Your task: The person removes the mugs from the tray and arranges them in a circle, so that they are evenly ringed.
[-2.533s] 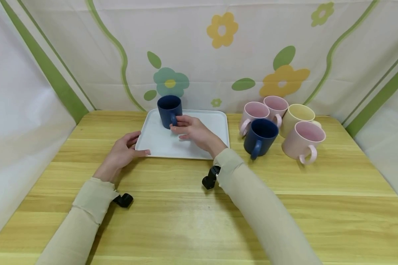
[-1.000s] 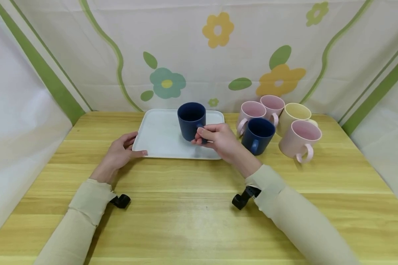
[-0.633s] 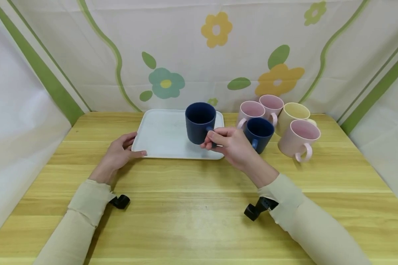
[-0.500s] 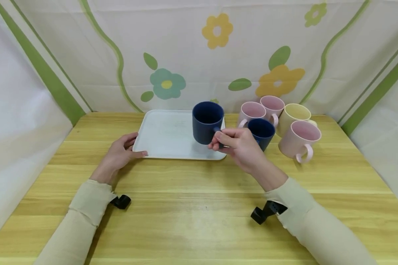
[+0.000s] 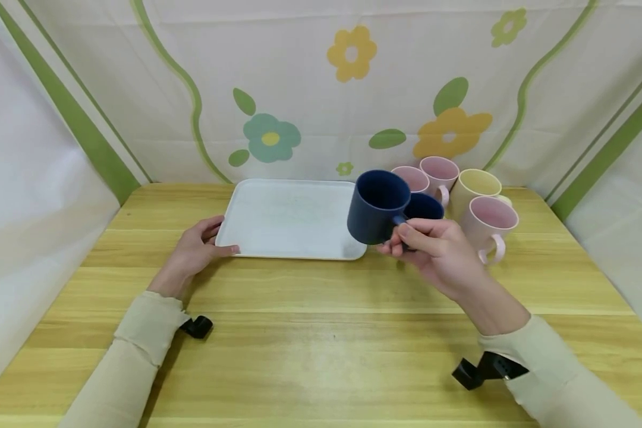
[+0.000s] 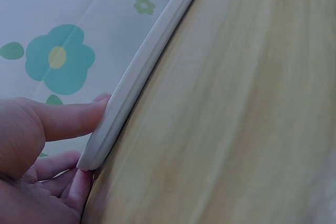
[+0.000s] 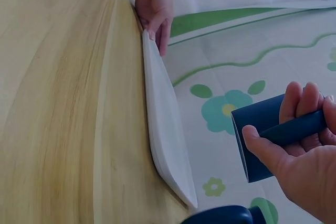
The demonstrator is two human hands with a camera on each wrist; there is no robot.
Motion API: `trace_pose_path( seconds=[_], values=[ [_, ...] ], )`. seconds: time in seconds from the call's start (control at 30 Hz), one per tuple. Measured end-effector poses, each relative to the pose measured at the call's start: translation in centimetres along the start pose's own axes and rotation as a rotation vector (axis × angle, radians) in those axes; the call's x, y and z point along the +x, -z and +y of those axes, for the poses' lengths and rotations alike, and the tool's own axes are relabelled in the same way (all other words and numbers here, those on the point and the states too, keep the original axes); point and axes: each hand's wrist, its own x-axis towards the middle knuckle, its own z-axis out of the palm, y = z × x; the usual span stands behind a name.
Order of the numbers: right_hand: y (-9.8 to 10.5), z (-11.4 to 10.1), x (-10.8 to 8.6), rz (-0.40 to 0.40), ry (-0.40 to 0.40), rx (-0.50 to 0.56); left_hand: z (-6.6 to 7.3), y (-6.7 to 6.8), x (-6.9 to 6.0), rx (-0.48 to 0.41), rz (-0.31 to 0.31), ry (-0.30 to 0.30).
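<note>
My right hand pinches the handle of a dark blue mug, raised off the surface just past the tray's right end. Its opening faces up, slightly tilted, in the head view. My left hand holds the near left corner of a white rectangular tray, thumb at the front rim and fingers along the left side. From the left wrist, the thumb lies against the tray rim. Behind the lifted mug, a second dark blue mug is partly hidden.
Pink mugs stand at the back right, one at the rear, one half covered, one nearer. A yellow mug is among them. The wooden table meets a flowered cloth backdrop.
My right hand took the blue mug by its handle, lifted it from the tray and carried it right, beyond the tray's edge. My left hand stays at the tray corner.
</note>
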Motion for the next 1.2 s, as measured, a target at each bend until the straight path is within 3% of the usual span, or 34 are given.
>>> trace_pose_path(
  seconds=[0.3,0.6,0.77,1.2],
  values=[
    [2.4,-1.4,-2.6,-0.101,0.124,0.085,-0.1,0.1,0.0,-0.007,0.005,0.0],
    [4.6,-2.6,-5.7,-0.06,0.152,0.094,-0.1,0.3,-0.1,-0.008,0.007,0.004],
    [5.9,-2.8,-7.2,-0.072,0.179,0.163,-0.2,0.5,0.1,-0.007,0.014,0.003],
    [8.9,-2.4,-11.1,-0.017,0.15,0.252,0.0,-0.3,0.5,-0.033,-0.006,-0.017]
  ],
)
